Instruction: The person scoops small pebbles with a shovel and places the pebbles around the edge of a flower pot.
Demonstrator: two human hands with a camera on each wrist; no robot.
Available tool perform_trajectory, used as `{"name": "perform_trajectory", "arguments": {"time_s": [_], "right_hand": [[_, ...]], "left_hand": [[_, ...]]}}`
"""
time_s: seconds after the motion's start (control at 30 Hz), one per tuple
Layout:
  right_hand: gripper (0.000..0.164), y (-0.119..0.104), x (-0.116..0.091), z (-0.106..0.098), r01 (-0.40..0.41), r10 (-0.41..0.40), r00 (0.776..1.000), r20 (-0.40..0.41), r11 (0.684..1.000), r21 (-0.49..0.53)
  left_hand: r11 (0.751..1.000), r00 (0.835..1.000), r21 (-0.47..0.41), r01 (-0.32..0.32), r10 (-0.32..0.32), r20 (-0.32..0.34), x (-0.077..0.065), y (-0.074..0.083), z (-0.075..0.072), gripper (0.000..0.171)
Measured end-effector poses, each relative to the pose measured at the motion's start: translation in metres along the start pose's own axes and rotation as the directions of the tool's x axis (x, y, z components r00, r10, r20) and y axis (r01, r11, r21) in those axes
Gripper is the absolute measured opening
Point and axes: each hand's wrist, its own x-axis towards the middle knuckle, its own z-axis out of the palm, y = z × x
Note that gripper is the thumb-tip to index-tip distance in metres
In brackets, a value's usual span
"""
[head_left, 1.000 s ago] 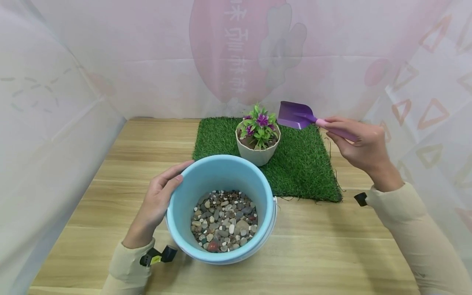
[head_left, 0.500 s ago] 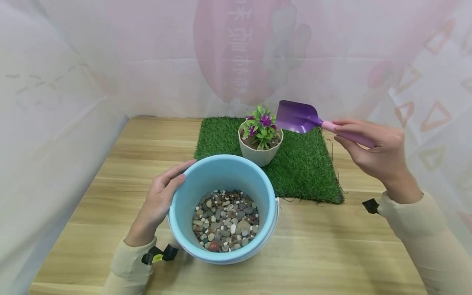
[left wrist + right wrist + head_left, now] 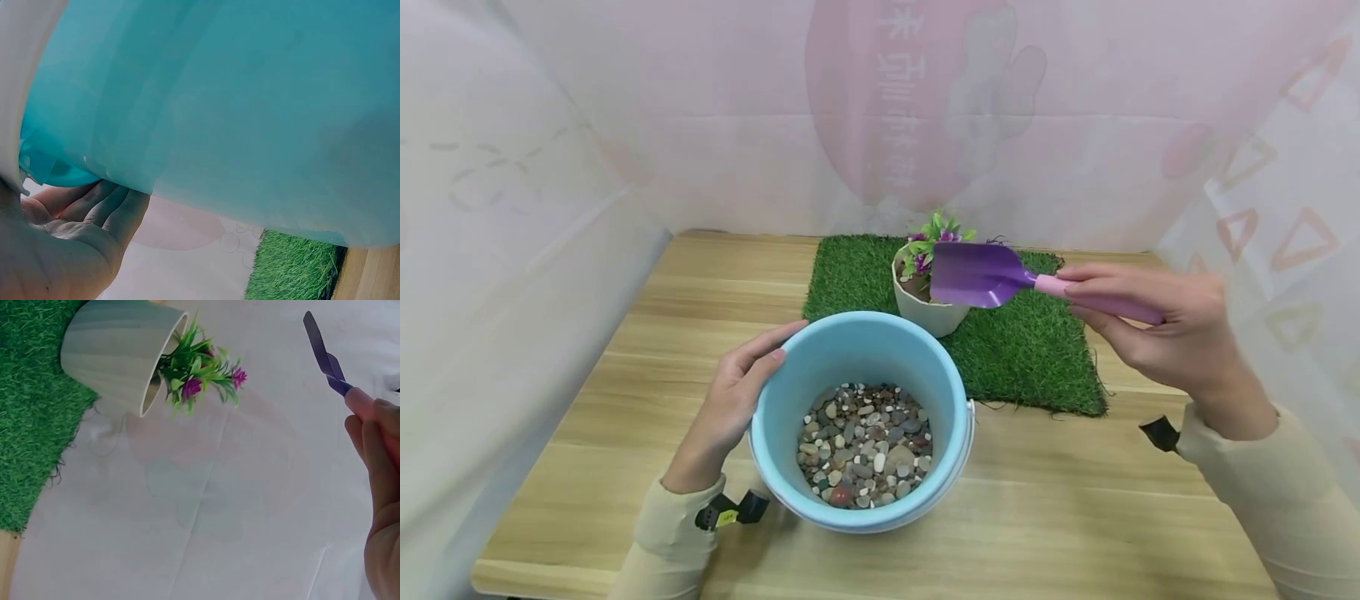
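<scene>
My right hand [image 3: 1172,325] grips the pink handle of a purple hand shovel [image 3: 977,275], thumb below and fingers above. No stones show on its blade, which points left and overlaps the potted plant in the head view; the right wrist view shows it edge-on. At the near side stands a light blue bucket [image 3: 857,337] with mixed pebbles [image 3: 865,450] in its bottom. My left hand [image 3: 741,392] holds its left rim, thumb at the edge and fingers along the outer wall. Behind the bucket, a white faceted pot [image 3: 925,317] holds a plant with purple flowers [image 3: 206,375].
A square of artificial grass [image 3: 1022,358] lies under the pot on the wooden table [image 3: 647,317]. Printed white and pink cloth [image 3: 737,167] hangs behind and along both sides. The bucket's white handle [image 3: 967,433] hangs down its outside.
The hand shovel first moves a little right, then comes down and left across the flowers, its blade turning. My left hand stays on the bucket rim. The whole view shifts slightly.
</scene>
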Motion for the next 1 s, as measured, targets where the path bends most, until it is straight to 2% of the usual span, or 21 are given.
{"name": "perform_trajectory", "arguments": {"time_s": [0.2,0.4,0.6,0.8,1.0], "right_hand": [[0.024,-0.004,0.008,0.010,0.024,-0.028,0.994,0.107,0.999,0.035],[0.025,-0.005,0.016,0.018,0.079,-0.063,0.983,0.173,0.993,-0.089],[0.025,-0.004,0.020,0.023,0.104,-0.064,0.965,0.256,0.984,-0.145],[0.025,-0.007,0.026,0.027,0.105,-0.044,0.928,0.370,0.983,-0.148],[0.025,-0.010,0.032,0.029,0.119,-0.017,0.869,0.495,0.977,-0.175]], "left_hand": [[0.999,1.000,-0.017,-0.027,0.028,0.009,0.001,-0.001,-0.001,0.044],[1.000,1.000,-0.013,-0.028,0.028,0.006,0.001,-0.001,-0.001,0.044],[1.000,1.000,-0.006,-0.015,0.015,0.001,0.001,-0.002,-0.001,0.044],[1.000,1.000,-0.003,-0.013,0.013,0.002,0.002,-0.003,-0.002,0.044],[1.000,1.000,-0.012,-0.017,0.017,0.007,0.002,-0.004,-0.001,0.044]]}}
